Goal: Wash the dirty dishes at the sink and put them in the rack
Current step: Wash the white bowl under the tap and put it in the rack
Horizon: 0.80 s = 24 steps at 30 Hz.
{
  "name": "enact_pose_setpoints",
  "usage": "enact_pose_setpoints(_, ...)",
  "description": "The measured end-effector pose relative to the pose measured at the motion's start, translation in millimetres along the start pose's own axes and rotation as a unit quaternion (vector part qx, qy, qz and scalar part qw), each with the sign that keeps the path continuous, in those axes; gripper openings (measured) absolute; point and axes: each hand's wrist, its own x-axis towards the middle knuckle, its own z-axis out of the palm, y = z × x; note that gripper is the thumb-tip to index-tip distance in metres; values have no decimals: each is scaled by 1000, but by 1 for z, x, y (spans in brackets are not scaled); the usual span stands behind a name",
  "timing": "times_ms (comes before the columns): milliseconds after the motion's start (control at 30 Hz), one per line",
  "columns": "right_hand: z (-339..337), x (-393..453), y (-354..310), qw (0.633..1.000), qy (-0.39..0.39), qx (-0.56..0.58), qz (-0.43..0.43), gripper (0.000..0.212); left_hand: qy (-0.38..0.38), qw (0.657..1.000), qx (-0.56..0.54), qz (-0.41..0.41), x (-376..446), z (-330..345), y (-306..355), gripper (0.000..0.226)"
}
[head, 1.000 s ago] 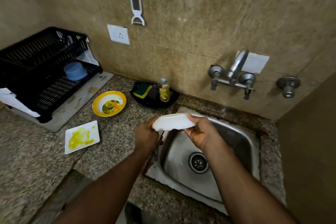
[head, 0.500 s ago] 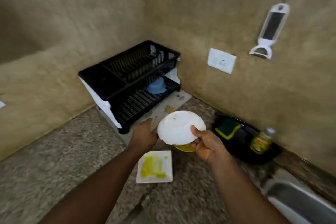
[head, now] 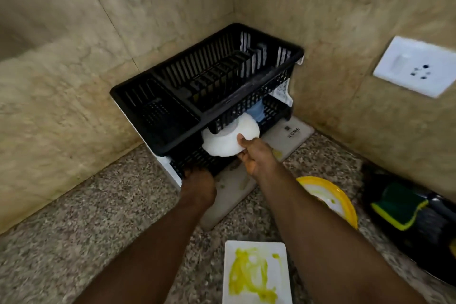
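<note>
A black two-tier dish rack (head: 172, 96) stands in the corner of the granite counter. My right hand (head: 256, 155) grips a white bowl (head: 227, 140) by its rim, upside down, partly inside the lower tier under the upper basket. Behind it in that tier sits a blue cup (head: 256, 111). My left hand (head: 197, 186) is at the lower tier's front edge, its fingers hidden. A yellow plate (head: 328, 195) and a white square plate (head: 256, 274) smeared with yellow lie on the counter near me.
A grey drain mat (head: 291, 131) lies under the rack. At the right a black tray (head: 439, 254) holds a green-and-yellow sponge (head: 399, 210). A white wall socket (head: 417, 69) sits on the right wall. Walls close in behind and left of the rack.
The view swung left from the sink to the rack. My right hand carried the bowl into the lower tier; my left hand let go of it and moved to the rack's front edge.
</note>
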Motion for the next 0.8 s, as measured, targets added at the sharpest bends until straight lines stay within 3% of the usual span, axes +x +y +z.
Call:
enact_pose_setpoints(67,9,23,7,1000,-9,-11,9,53,12,998,-57,-11,11,4,-4,21)
enact_pose_setpoints(200,30,55,17,998,7,-55,20,53,37,985,-163,-43,19,-2,-3,33)
enact_pose_setpoints(433,44,91,28,987,20,-148,52,50,38,980,-186,-58,27,-5,-8,33)
enact_pose_setpoints(533,47,104,26,949,46,-300,82,58,45,979,-191,-62,25,-4,-6,35)
enact_pose_setpoints(667,55,103,15,857,55,-509,55,55,50,981,-181,-57,23,-3,-6,37)
enact_pose_setpoints(733,55,102,14,849,57,-523,43,55,54,982,-175,-56,22,-2,-6,37)
enact_pose_setpoints(800,50,99,18,866,66,-493,52,57,62,981,-173,-54,21,-2,-5,37)
